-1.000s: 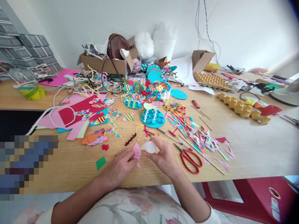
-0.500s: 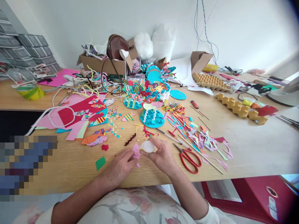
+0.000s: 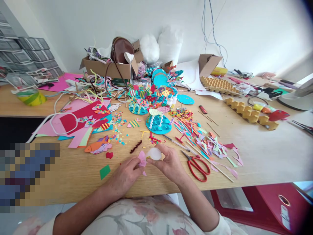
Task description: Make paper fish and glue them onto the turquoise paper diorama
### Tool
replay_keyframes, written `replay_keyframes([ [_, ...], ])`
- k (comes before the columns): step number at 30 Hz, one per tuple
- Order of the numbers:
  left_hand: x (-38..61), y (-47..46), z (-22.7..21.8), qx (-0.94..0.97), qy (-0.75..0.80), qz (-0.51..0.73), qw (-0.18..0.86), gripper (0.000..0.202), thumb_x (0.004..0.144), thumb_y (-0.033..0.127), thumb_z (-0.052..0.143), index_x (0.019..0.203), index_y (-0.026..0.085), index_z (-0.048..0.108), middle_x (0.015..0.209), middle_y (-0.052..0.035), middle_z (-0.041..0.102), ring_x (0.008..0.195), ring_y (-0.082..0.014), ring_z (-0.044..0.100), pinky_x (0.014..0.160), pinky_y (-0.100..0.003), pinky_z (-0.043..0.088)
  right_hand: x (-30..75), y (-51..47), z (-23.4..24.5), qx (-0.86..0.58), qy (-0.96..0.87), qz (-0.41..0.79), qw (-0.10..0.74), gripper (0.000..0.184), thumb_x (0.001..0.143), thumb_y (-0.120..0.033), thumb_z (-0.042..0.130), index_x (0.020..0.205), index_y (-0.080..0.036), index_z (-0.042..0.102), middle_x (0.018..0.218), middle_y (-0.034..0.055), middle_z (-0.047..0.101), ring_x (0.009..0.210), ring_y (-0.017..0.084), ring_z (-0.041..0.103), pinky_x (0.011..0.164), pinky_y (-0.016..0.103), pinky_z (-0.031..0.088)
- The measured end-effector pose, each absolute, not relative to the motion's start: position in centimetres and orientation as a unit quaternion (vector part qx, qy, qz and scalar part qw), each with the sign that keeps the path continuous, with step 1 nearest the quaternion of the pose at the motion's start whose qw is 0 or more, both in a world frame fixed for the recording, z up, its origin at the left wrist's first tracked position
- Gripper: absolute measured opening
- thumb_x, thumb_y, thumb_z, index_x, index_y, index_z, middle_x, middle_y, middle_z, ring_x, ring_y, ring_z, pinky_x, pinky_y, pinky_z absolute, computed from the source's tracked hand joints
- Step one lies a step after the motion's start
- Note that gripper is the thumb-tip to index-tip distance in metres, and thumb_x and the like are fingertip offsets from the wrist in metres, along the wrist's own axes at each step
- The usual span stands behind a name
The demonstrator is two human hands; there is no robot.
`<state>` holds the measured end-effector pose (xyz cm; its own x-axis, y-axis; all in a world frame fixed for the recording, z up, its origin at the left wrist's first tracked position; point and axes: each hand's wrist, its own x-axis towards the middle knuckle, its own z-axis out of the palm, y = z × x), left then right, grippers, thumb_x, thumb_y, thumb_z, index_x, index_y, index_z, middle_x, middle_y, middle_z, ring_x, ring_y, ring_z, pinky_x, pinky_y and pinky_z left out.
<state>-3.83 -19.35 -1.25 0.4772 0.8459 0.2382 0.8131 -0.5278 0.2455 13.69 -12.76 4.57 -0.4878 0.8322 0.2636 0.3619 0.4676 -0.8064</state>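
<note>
My left hand (image 3: 128, 173) is closed on a small pink paper fish (image 3: 142, 159), its fingers covering part of the cutout. In my right hand (image 3: 171, 164) is a whitish squeeze glue bottle (image 3: 154, 153), tipped sideways with its narrow yellowish nozzle at the fish's edge; whether the two touch, I cannot tell. Red-handled scissors (image 3: 198, 167) lie right of my right hand. Just beyond my hands are a dark red twisted pipe cleaner (image 3: 136, 146) and a blue egg-carton base (image 3: 158, 125) with paper fish on white curly stems. A green paper scrap (image 3: 105, 172) lies left of my left hand.
Paper strips (image 3: 188, 129) and scraps (image 3: 211, 145) spread to the right, near yellow egg-carton pieces (image 3: 251, 114). Coloured sheets (image 3: 73, 119) and cut fish (image 3: 97, 146) lie left. A cardboard box (image 3: 105, 68) with a brown bag (image 3: 122, 50) stands behind. A red stool (image 3: 259, 205) is below the table's right edge.
Both hands keep nearly the same pose, with the fish and the glue bottle still held together. The view has shifted very slightly.
</note>
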Motion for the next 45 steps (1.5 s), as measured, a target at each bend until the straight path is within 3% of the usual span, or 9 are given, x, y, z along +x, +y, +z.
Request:
replay_keyframes([
  [22, -3.92, -19.44, -1.60, 0.846, 0.486, 0.199, 0.096, 0.023, 0.091, 0.018, 0.038, 0.094, 0.020, 0.061, 0.098, -0.0039, 0.057, 0.094, -0.0168, 0.050, 0.081, -0.029, 0.043, 13.78, -12.79, 4.61, -0.376, -0.781, 0.364, 0.340, 0.019, 0.071, -0.030, 0.067, 0.067, -0.018, 0.053, 0.062, -0.0016, 0.055, 0.058, 0.012, 0.049, 0.053, 0.022, 0.035],
  [32, -3.74, -19.49, -1.13, 0.852, 0.485, 0.185, 0.062, 0.024, 0.089, 0.014, 0.039, 0.093, 0.019, 0.062, 0.096, -0.0045, 0.057, 0.092, -0.0167, 0.051, 0.079, -0.029, 0.044, 13.87, -12.81, 4.57, -0.380, -0.785, 0.355, 0.338, 0.021, 0.071, -0.031, 0.067, 0.066, -0.019, 0.051, 0.062, -0.0020, 0.054, 0.057, 0.012, 0.049, 0.052, 0.022, 0.035],
  [45, -3.66, -19.47, -1.30, 0.817, 0.522, 0.215, 0.122, 0.023, 0.091, 0.020, 0.039, 0.090, 0.018, 0.061, 0.091, -0.0029, 0.059, 0.089, -0.0148, 0.053, 0.079, -0.028, 0.044, 13.98, -12.89, 4.73, -0.371, -0.789, 0.363, 0.330, 0.023, 0.073, -0.035, 0.066, 0.065, -0.019, 0.051, 0.059, -0.0023, 0.053, 0.055, 0.012, 0.047, 0.051, 0.022, 0.034],
])
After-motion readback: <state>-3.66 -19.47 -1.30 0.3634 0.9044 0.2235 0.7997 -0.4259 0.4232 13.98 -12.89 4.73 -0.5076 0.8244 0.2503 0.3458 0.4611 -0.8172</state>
